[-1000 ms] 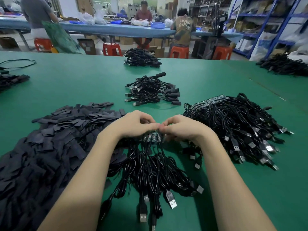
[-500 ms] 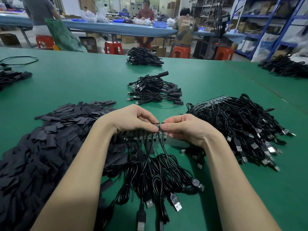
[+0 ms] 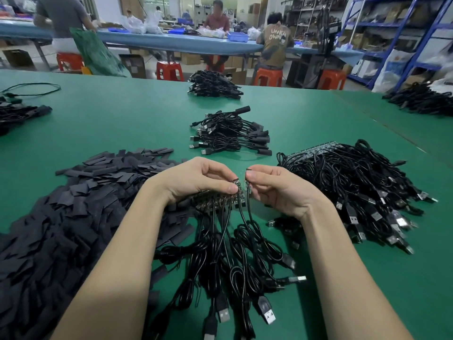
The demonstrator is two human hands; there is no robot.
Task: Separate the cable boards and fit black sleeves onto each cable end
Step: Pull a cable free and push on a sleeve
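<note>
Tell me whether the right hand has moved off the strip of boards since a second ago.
Yes. The right hand has pulled rightward, toward the big cable pile, pinching one small board now split from the strip that the left hand holds.

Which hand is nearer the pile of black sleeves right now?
Left. The left hand holds the board strip right at the edge of the sleeve pile; the right hand is farther off, toward the unsorted cable heap.
</note>
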